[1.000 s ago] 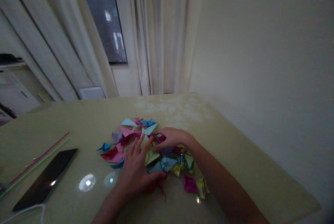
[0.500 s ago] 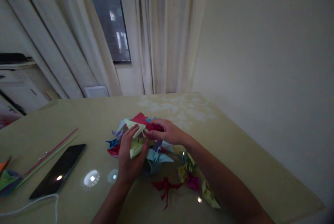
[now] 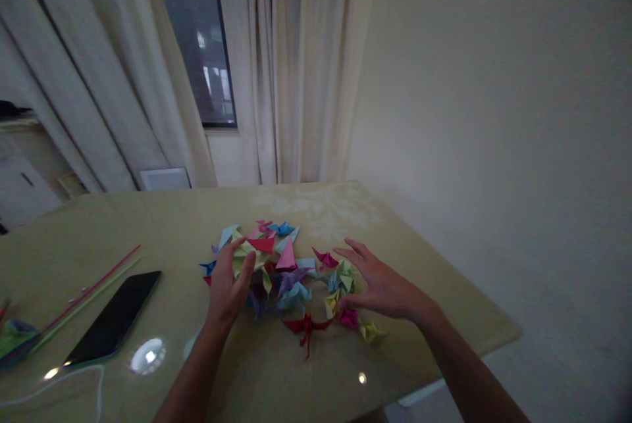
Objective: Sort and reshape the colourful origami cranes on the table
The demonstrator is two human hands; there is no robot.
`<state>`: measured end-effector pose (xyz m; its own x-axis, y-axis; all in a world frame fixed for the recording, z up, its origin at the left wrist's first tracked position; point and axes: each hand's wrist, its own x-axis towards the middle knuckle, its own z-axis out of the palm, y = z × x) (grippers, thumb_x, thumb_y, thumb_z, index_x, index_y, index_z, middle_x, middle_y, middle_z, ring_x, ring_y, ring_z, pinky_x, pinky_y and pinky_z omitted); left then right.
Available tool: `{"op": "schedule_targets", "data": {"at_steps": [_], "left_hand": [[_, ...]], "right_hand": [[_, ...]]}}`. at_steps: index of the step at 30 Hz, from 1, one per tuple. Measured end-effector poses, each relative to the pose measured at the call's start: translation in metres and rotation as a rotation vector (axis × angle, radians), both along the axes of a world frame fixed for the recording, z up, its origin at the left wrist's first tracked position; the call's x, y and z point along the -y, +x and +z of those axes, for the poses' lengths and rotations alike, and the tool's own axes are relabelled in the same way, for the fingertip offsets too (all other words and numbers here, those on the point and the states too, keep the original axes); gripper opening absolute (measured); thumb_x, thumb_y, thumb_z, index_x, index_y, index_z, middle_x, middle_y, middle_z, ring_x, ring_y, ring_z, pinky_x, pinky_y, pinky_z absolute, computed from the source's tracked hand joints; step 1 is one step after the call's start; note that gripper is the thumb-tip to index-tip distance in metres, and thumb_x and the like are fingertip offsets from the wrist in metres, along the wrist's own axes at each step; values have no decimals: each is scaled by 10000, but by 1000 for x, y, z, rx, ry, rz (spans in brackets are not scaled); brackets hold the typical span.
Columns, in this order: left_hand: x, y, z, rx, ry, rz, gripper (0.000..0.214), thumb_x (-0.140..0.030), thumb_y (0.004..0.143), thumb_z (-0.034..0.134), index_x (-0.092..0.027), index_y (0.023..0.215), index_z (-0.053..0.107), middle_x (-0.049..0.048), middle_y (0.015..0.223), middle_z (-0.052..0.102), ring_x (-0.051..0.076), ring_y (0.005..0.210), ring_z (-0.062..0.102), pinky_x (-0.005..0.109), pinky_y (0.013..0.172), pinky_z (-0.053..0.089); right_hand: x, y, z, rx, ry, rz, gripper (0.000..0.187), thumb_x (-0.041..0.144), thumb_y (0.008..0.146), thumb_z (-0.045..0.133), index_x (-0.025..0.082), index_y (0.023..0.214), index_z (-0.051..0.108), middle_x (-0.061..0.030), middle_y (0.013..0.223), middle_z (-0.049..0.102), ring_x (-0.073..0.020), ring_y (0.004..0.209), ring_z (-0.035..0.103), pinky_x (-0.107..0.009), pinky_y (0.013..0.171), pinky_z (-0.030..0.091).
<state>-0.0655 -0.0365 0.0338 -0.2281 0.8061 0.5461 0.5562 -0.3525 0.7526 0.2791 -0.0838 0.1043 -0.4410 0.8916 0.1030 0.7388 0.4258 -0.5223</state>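
My left hand (image 3: 230, 285) rests at the left side of a pile of folded paper cranes, its thumb and fingers apart around a pale green crane (image 3: 241, 260). Whether it grips that crane is not plain; it looks only cupped against it. In the pile lie a pink crane (image 3: 287, 257), a purple crane (image 3: 292, 280), a light blue crane (image 3: 295, 297) and a blue crane (image 3: 282, 229). My right hand (image 3: 385, 283) is open with spread fingers, beside a smaller group with a magenta crane (image 3: 326, 258) and a yellow crane (image 3: 332, 305). A dark red crane (image 3: 307, 327) lies in front.
Left on the table (image 3: 162, 219) lies a black phone (image 3: 116, 318), with a white cable (image 3: 54, 383) near it. Thin pink and green sticks (image 3: 93, 291) lie beyond. A wall (image 3: 474, 147) borders the right side; curtains (image 3: 301, 68) hang behind.
My right hand has left the red paper in the pile and moved right, opening. A magenta crane now shows beside it. My left hand has shifted slightly left, and the view has turned right.
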Motion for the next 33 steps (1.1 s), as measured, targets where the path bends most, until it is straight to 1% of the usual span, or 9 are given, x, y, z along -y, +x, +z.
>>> {"op": "schedule_targets", "data": {"at_steps": [3, 6, 10, 13, 16, 20, 24, 30, 33], "left_hand": [[-3, -3, 2, 32, -55, 38, 541, -638, 993, 435, -210, 1230, 667, 113, 1209, 744, 301, 1152, 678, 444, 1022, 517], [-2, -4, 6, -1, -67, 113, 537, -597, 1003, 399, -195, 1256, 651, 101, 1058, 747, 280, 1006, 701, 409, 930, 546], [0, -10, 4, -267, -48, 353, 592, -583, 953, 474, -155, 1325, 642, 195, 1286, 643, 382, 1224, 597, 549, 1064, 469], [-2, -17, -7, -360, -229, 453, 658, -644, 947, 479, -208, 1422, 609, 216, 1514, 510, 486, 1364, 477, 706, 1085, 387], [-10, -20, -21, -323, -315, 316, 724, -688, 949, 453, -195, 1466, 575, 237, 1562, 468, 476, 1447, 423, 696, 1132, 365], [-21, -13, -34, -173, -218, 13, 769, -706, 941, 470, -130, 1439, 576, 240, 1493, 541, 390, 1435, 489, 577, 1190, 386], [-22, 0, -40, -72, -139, -193, 749, -655, 904, 619, -165, 1465, 536, 197, 1497, 558, 355, 1437, 502, 561, 1206, 387], [-20, 13, -51, -141, -103, -216, 908, -550, 813, 795, -211, 1573, 429, 204, 1648, 379, 388, 1566, 324, 609, 1244, 316], [-27, 15, -52, -107, -53, -183, 901, -477, 809, 805, -213, 1578, 414, 201, 1624, 413, 384, 1563, 332, 612, 1241, 324]], "right_hand": [[40, 19, -45, 19, -48, -99, 1222, 691, 669, 900, 337, 1674, 301, -118, 1780, 80, -409, 1617, 171, -573, 1282, 274], [58, 23, -78, 29, -45, -142, 1202, 670, 689, 894, 356, 1677, 284, -86, 1790, -10, -401, 1633, 87, -570, 1290, 251], [35, 14, -92, -10, 29, -145, 1093, 643, 733, 880, 344, 1650, 365, -93, 1789, -51, -411, 1630, 97, -566, 1283, 253], [-1, 1, -89, -10, 73, -47, 1072, 575, 723, 914, 341, 1634, 401, -99, 1788, -48, -411, 1627, 116, -542, 1280, 261], [-34, -19, -86, 14, 58, 56, 1085, 511, 699, 943, 330, 1629, 413, -123, 1785, 6, -413, 1617, 167, -531, 1270, 283], [-71, -52, -89, -29, 80, 116, 1044, 505, 717, 930, 331, 1617, 431, -168, 1742, 193, -409, 1588, 259, -547, 1250, 310], [-105, -91, -96, -173, 131, 117, 916, 414, 736, 910, 241, 1547, 522, -193, 1616, 406, -368, 1479, 443, -497, 1218, 372], [-137, -151, -104, -503, -22, 62, 613, 325, 786, 844, 209, 1355, 648, -126, 1387, 647, -335, 1307, 594, -499, 1145, 448], [-141, -172, -108, -655, -118, 18, 465, 332, 805, 808, 218, 1240, 691, -82, 1250, 720, -315, 1218, 641, -499, 1114, 472]]}}
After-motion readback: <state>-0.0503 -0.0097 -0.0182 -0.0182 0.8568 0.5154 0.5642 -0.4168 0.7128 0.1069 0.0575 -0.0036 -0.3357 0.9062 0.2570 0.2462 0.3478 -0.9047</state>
